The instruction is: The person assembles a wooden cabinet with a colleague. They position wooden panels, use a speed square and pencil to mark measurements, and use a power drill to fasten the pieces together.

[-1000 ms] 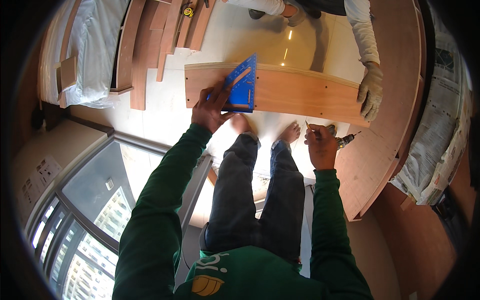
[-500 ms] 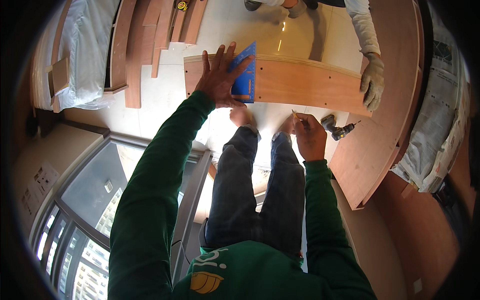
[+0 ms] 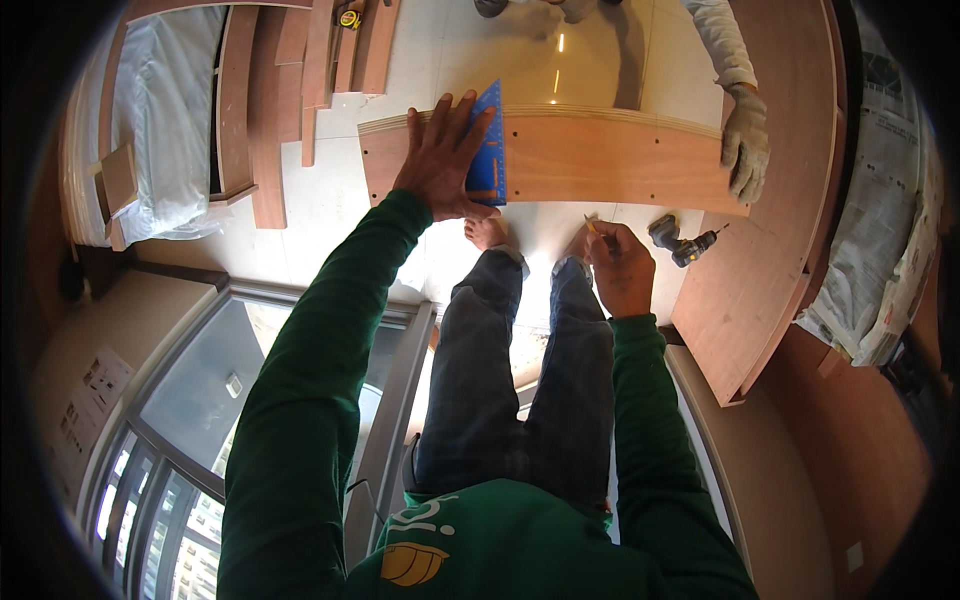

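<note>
My left hand (image 3: 438,163) covers much of the blue triangular square (image 3: 489,150) and a patch of the wooden board (image 3: 610,160); the square's scale marks are too small to read. Gripped in my right hand (image 3: 624,268), the pencil (image 3: 591,226) is mostly hidden. The top edge cuts off my co-worker's pale sleeve (image 3: 724,45) and the loose planks (image 3: 378,50). Print on the paper sheet (image 3: 95,405) is illegible.

My top (image 3: 530,545) is dark green, its long sleeves (image 3: 310,370) running to the wrists, with white lettering (image 3: 424,515) and a yellow-orange emblem (image 3: 413,563) across the front. Dark blue-grey jeans (image 3: 480,380), hems (image 3: 515,262) turned up to a paler inside. Feet (image 3: 487,232) and hands (image 3: 437,165) bare.
</note>
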`<action>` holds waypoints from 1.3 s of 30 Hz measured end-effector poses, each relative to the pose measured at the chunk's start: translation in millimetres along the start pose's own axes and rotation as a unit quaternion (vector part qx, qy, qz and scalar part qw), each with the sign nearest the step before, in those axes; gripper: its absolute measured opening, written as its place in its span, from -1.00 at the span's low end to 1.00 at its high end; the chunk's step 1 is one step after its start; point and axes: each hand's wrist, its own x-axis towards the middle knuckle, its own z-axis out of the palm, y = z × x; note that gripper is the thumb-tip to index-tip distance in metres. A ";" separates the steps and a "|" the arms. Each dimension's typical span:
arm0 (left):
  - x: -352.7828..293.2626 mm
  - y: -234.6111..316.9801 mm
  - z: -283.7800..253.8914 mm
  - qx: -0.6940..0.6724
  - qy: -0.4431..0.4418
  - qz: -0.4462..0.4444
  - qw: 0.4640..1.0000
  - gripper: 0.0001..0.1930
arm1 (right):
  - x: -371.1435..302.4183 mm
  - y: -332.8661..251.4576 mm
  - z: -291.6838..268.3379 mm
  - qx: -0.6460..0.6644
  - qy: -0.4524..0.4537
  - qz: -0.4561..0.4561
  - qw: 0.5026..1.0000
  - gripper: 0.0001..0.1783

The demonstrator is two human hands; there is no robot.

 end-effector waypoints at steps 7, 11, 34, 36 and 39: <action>1.9 3.2 1.0 0.013 0.004 0.006 1.000 0.52 | 0.6 3.8 5.5 0.018 0.018 0.008 1.000 -0.76; 0.7 1.6 4.6 0.010 0.009 0.006 1.000 0.50 | 2.4 -2.3 6.4 0.029 0.017 0.012 0.999 -0.76; 4.6 11.9 -1.8 0.003 0.010 -0.029 1.000 0.51 | 14.2 -8.5 13.6 0.048 0.004 0.020 0.999 -0.77; 5.0 12.7 -1.2 0.003 0.015 -0.028 1.000 0.51 | 16.2 -11.9 16.2 0.047 0.005 0.001 0.999 -0.77; 4.3 10.8 0.7 -0.002 0.028 -0.022 0.999 0.51 | 19.9 -26.6 17.7 0.055 -0.005 0.008 0.998 -0.79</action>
